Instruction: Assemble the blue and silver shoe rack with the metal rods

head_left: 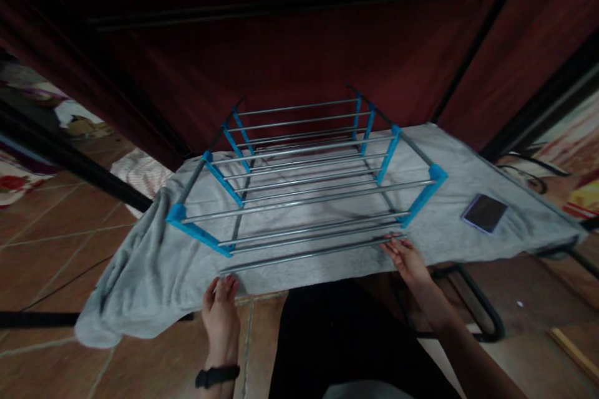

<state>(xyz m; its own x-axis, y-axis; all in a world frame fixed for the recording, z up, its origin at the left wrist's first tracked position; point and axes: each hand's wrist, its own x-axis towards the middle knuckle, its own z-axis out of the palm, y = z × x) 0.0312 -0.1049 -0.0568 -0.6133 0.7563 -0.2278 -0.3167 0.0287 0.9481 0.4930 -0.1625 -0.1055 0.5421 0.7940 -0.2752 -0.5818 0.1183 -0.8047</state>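
A loose metal rod [304, 255] lies level along the front of a shoe rack [322, 197] made of grey rods and blue plastic connectors. My left hand [221, 305], a dark band on its wrist, has its fingers curled closed at the rod's left end. At the right end, the fingers of my right hand [407, 260] are bent around the rod, thumb side inward. The rack rests on a grey blanket [150, 262] just beyond the rod. Its blue side pieces [423, 196] stand at both ends, joined by several crossbars.
A phone [485, 213] lies on the blanket at the right. Dark red panels [290, 56] rise behind the rack. Brown floor tiles [42, 262] show at the left, and a black metal frame [482, 305] stands below the blanket's right side. A wooden strip [574, 352] is at the lower right.
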